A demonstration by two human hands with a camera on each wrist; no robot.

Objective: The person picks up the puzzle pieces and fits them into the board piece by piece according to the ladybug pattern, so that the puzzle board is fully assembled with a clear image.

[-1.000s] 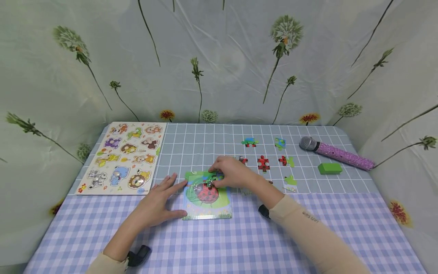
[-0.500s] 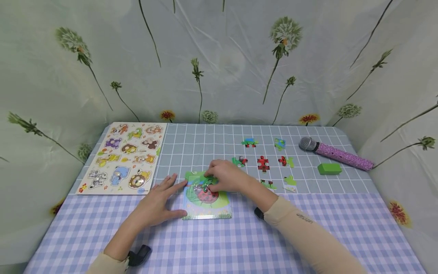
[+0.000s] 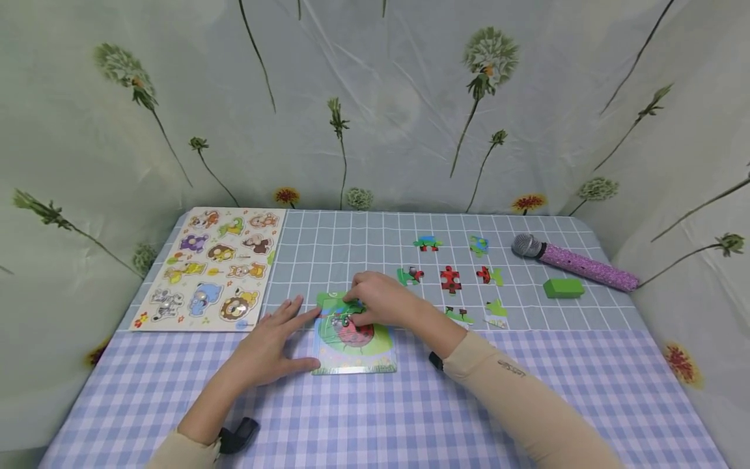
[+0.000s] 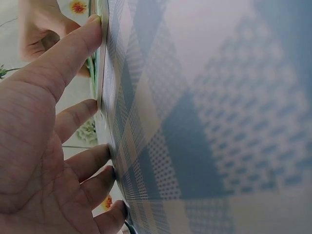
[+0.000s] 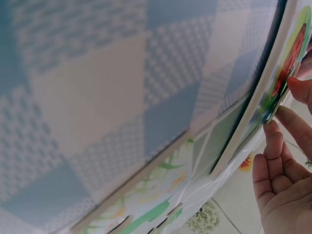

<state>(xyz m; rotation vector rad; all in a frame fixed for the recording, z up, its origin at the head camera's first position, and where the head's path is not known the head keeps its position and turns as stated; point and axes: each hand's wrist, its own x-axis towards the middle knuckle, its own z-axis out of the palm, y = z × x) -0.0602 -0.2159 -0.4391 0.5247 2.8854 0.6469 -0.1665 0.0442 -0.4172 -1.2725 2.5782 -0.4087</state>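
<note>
A square puzzle board printed with a ladybird lies on the table in front of me. My left hand has its fingers spread, with the thumb and index fingertips touching the board's left edge; the left wrist view shows these fingertips against the board's side. Over the upper left of the board, the thumb and index finger of my right hand pinch a jigsaw piece, mostly covered by the fingers. In the right wrist view the other fingers of that right hand are bent near the board's far edge.
Several loose jigsaw pieces lie right of the board, among them a red one and a blue-green one. A wooden animal peg puzzle is at left. At right are a glittery purple microphone and a green block.
My right hand has moved left with the jigsaw piece across the board's upper part, uncovering loose pieces on its right. My left hand has stayed in place.
</note>
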